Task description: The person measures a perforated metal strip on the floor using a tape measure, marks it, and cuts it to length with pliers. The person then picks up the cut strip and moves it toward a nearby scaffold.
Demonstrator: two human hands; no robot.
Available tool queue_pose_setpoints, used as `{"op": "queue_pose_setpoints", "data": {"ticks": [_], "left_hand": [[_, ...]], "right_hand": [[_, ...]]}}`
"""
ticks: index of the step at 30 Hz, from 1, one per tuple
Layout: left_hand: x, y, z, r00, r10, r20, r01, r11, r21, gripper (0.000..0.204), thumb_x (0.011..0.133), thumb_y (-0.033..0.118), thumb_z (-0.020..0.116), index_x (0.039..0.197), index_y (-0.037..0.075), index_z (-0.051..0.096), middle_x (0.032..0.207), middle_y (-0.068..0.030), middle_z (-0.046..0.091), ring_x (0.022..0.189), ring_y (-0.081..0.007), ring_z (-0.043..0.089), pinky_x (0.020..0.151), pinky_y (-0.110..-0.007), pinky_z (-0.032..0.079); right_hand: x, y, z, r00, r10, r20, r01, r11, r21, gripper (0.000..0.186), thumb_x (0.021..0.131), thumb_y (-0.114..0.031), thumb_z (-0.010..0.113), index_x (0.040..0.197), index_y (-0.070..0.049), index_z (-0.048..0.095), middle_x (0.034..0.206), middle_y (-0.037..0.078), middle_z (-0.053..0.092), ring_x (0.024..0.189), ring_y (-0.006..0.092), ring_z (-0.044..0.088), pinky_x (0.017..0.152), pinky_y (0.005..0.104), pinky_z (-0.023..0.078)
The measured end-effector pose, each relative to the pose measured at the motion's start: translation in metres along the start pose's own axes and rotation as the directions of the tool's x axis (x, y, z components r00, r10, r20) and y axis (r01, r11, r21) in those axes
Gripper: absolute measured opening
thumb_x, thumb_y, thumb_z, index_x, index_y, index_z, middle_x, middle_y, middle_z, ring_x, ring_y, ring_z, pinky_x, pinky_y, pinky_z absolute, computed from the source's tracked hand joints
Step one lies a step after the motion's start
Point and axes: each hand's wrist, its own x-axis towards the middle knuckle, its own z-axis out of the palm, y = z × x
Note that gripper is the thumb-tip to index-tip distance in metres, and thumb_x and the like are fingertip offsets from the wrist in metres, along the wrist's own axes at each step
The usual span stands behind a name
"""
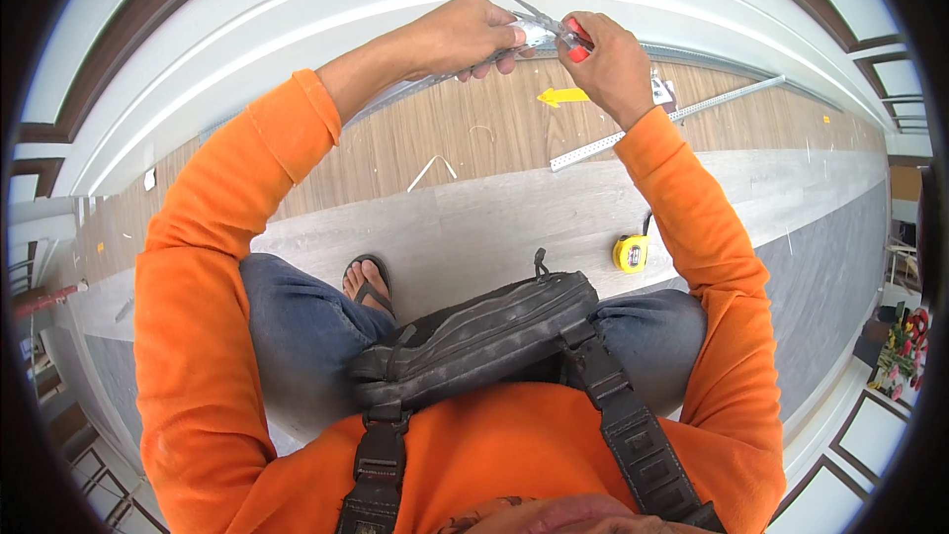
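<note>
My left hand [465,38] is closed around a long thin metal strip [415,91] that runs down to the left along the wall's foot. My right hand [605,59] grips a red-handled tool [576,40] whose metal jaws [529,12] meet the strip's end between the two hands. Both arms wear orange sleeves and reach forward from a crouch over the floor.
A perforated metal corner strip [672,119] lies on the wooden floor to the right. A yellow tape measure [630,253] sits by my right knee. A yellow arrow mark [561,96] and a bent wire piece [432,170] are on the floor. A black bag [474,341] hangs at my chest.
</note>
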Motion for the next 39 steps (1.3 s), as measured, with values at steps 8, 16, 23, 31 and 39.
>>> {"op": "queue_pose_setpoints", "data": {"ticks": [8,16,23,31,39], "left_hand": [[-0.005,0.004,-0.001,0.999,-0.042,0.019,0.043,0.999,-0.018,0.033,0.108,0.024,0.051,0.113,0.001,0.074,0.073,-0.0020,0.064,0.057,-0.0092,0.053,0.050,-0.025,0.045],[-0.005,-0.001,-0.005,0.998,-0.046,0.036,0.048,0.997,-0.055,0.037,0.105,0.035,0.056,0.115,0.005,0.075,0.072,-0.0004,0.062,0.057,-0.0082,0.054,0.053,-0.026,0.047],[0.001,-0.010,-0.006,0.991,-0.037,-0.127,0.049,0.994,0.095,0.033,0.102,0.033,0.063,0.112,0.004,0.074,0.076,-0.0023,0.065,0.059,-0.0102,0.056,0.057,-0.028,0.049],[0.015,-0.021,0.001,0.962,0.088,-0.257,0.005,0.940,0.340,0.031,0.100,0.029,0.065,0.112,0.002,0.072,0.091,-0.0091,0.074,0.071,-0.0141,0.071,0.066,-0.028,0.055],[0.012,-0.011,0.004,0.970,0.007,-0.243,0.057,0.965,0.257,0.033,0.097,0.028,0.062,0.117,0.004,0.073,0.096,-0.0097,0.078,0.082,-0.0207,0.074,0.079,-0.036,0.057]], "right_hand": [[0.004,0.003,0.000,0.996,-0.027,0.084,0.021,0.997,0.071,0.030,0.085,-0.028,0.077,0.107,-0.008,0.072,0.095,0.010,0.072,0.086,0.0301,0.070,0.078,0.0395,0.056],[0.014,0.007,-0.016,0.872,0.222,0.436,-0.300,0.947,0.117,0.035,0.091,-0.041,0.069,0.102,-0.008,0.072,0.087,0.010,0.070,0.080,0.0231,0.068,0.076,0.0364,0.055],[-0.021,0.010,0.014,0.651,0.206,0.731,-0.756,0.261,0.600,0.042,0.100,-0.041,0.060,0.119,-0.005,0.063,0.101,0.007,0.068,0.095,0.0204,0.067,0.091,0.0372,0.055],[-0.032,-0.053,0.025,0.626,0.315,0.713,-0.750,-0.007,0.661,0.023,0.093,-0.023,0.059,0.096,0.000,0.061,0.084,0.013,0.066,0.077,0.0220,0.064,0.069,0.0362,0.052],[-0.035,-0.088,0.033,0.579,0.380,0.721,-0.739,-0.129,0.661,0.025,0.092,-0.024,0.059,0.088,0.001,0.061,0.081,0.014,0.065,0.071,0.0224,0.062,0.063,0.0356,0.050]]}}
